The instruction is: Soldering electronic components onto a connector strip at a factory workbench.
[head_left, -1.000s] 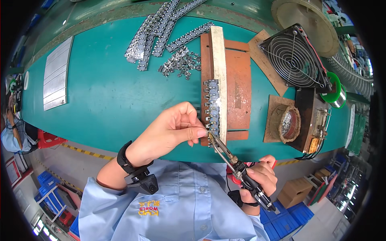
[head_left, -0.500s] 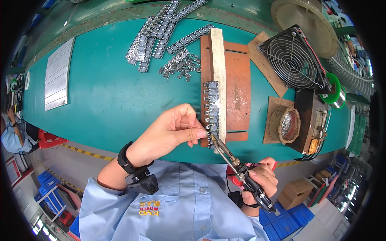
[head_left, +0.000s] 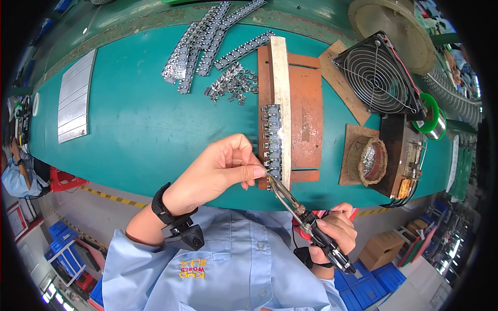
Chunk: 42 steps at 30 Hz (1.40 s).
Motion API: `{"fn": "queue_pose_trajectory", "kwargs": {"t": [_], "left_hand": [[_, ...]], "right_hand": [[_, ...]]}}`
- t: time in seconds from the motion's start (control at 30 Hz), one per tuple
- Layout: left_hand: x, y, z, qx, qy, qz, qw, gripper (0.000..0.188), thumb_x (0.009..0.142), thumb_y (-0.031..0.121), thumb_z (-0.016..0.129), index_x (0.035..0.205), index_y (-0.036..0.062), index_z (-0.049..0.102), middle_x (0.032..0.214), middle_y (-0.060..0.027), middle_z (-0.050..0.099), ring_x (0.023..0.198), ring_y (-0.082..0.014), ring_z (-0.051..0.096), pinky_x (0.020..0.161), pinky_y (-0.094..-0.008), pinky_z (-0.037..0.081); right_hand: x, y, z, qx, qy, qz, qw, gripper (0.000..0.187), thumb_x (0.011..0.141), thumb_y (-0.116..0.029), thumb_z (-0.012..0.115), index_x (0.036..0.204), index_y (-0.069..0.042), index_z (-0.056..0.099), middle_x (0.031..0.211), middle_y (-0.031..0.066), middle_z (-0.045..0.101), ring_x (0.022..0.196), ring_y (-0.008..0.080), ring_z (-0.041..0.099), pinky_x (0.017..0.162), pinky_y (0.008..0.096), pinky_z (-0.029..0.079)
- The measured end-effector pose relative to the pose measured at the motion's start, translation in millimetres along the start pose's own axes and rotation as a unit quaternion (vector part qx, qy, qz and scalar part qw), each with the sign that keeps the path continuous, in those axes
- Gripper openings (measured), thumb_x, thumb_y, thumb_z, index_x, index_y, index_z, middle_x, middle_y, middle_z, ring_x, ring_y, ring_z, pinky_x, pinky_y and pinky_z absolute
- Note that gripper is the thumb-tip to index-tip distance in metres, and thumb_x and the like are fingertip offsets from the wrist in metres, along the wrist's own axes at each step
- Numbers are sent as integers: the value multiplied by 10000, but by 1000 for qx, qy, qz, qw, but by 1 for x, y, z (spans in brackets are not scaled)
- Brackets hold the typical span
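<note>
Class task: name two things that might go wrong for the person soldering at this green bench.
1. The left hand has fingertips right beside the soldering iron tip at the strip of small parts; a slip might burn them.
2. The right hand grips the iron far back, so its tip may wander.

Teal bench (head_left: 145, 129), rust-brown board (head_left: 306, 103)

A single head-worn fisheye view looks steeply down from above the person's chest onto the green tabletop (head_left: 145, 129), close over it. Its far edge curves along the top; forearms enter from the lower edge.
</note>
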State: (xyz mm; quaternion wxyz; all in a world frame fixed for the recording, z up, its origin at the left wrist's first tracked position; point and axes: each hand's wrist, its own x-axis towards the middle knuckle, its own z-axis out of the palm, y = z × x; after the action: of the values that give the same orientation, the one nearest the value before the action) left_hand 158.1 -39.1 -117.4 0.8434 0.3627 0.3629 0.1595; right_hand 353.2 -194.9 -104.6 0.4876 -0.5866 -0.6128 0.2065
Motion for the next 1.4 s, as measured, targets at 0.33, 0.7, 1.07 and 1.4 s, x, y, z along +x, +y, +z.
{"fn": "queue_pose_trajectory", "kwargs": {"t": [0.33,0.7,1.07,1.4], "left_hand": [[1,-3,-3,21,-25,17,999,215,836,60,574,762,83,374,797,-66,595,731,-122,583,588,-230,426],[0,-1,0,14,-6,9,1000,194,812,29,592,772,82,410,777,-36,571,644,-73,520,594,-207,427],[-10,10,-8,129,74,57,987,106,823,43,572,894,31,494,810,-43,586,666,-98,548,598,-218,435],[9,36,-43,563,319,279,710,136,741,7,602,864,42,556,771,-79,550,573,-186,513,520,-283,406]], "right_hand": [[-46,25,0,8,137,-27,990,485,724,-270,658,1124,-52,492,868,106,558,725,212,553,722,364,398],[-62,32,16,-143,360,144,910,520,793,-140,543,1251,-9,336,1072,128,460,996,215,483,853,339,396],[-16,32,23,-61,169,51,982,497,797,-225,575,1198,-1,385,1056,143,463,967,232,495,835,326,400],[-10,37,26,-19,141,92,986,445,804,-172,559,1181,1,397,1070,157,448,941,235,515,860,347,399]]}}
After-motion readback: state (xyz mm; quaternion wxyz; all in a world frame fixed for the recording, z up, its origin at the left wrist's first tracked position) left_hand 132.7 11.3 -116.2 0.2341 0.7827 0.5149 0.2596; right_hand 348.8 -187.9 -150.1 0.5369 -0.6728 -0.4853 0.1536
